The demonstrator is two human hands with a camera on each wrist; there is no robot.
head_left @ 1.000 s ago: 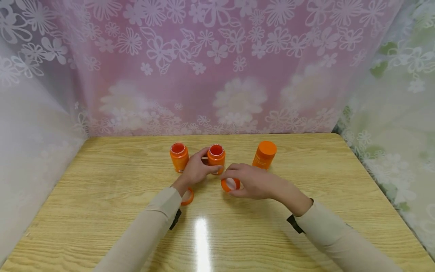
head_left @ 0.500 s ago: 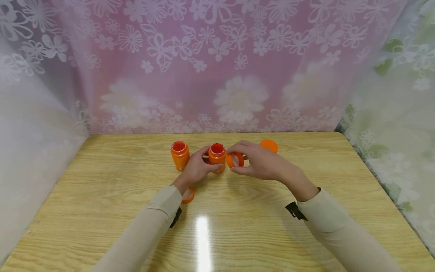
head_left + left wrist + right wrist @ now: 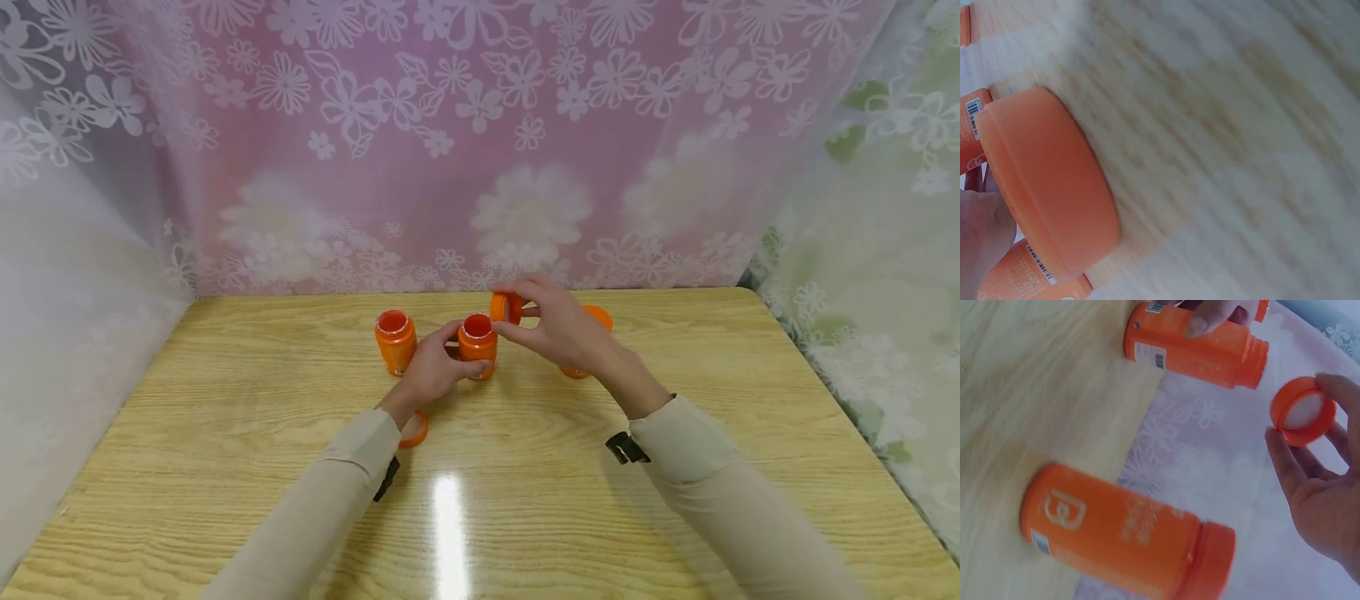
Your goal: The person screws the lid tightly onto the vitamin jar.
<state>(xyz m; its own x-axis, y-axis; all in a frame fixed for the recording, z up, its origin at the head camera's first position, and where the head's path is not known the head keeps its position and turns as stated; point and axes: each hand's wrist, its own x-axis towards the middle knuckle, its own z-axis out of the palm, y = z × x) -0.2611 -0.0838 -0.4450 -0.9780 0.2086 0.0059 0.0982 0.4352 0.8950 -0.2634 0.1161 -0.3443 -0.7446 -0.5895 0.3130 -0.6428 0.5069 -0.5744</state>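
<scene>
My left hand [image 3: 433, 367] grips an orange jar [image 3: 477, 348] around its body; the jar stands upright on the table with its mouth uncovered. Pinched by its rim, an orange lid [image 3: 1303, 411] is in my right hand [image 3: 558, 325], tilted on edge with its pale inside showing. In the head view this lid is just above and right of the held jar's mouth. A second uncovered jar [image 3: 395, 343] stands left of my left hand. Beside my left wrist, another orange lid [image 3: 1054, 181] lies on the table and looms large in the left wrist view.
A third orange jar [image 3: 1122, 534], with its lid on, stands behind my right hand, partly hidden in the head view. The wooden table [image 3: 262, 483] reaches back to a pink flowered curtain [image 3: 420, 167], with pale curtains at both sides.
My right hand has lifted the lid from low over the table, up and back to the level of the jar's mouth. My left hand keeps its hold on the jar.
</scene>
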